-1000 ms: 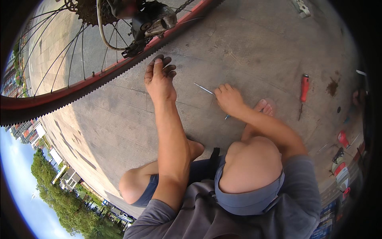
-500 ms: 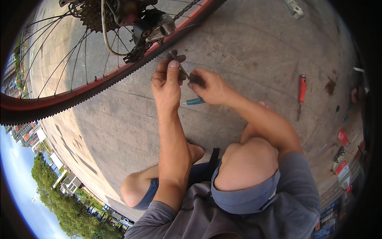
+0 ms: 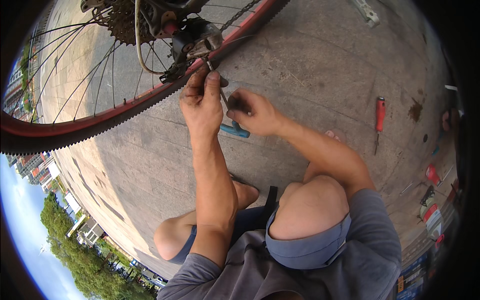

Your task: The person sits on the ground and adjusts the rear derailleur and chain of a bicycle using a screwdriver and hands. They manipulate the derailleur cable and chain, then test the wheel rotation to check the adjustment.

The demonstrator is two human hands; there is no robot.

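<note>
A T-handle hex key with a blue handle (image 3: 234, 130) slants up from between my hands toward the rear derailleur (image 3: 202, 46) of a bicycle. My left hand (image 3: 204, 105) pinches the shaft near its tip, with dark grime on the fingers. At the underside of the derailleur the tip appears to touch, though the exact contact is too small to tell. Lower on the shaft, just above the handle, the fingers of my right hand (image 3: 259, 112) are closed on it. Behind the derailleur are the sprocket cassette (image 3: 122, 25) and the red-rimmed rear wheel (image 3: 107, 116).
On the paving to the right lies a red-handled screwdriver (image 3: 380, 115). Farther right are another red-handled tool (image 3: 433, 174) and several small items. A pale metal tool (image 3: 367, 12) rests at the top right. My bent knee (image 3: 310, 210) rises below my right forearm.
Both hands have shifted, bringing the hex key's tip up to the derailleur's underside. The blue handle has swung around and shows more fully below my right hand.
</note>
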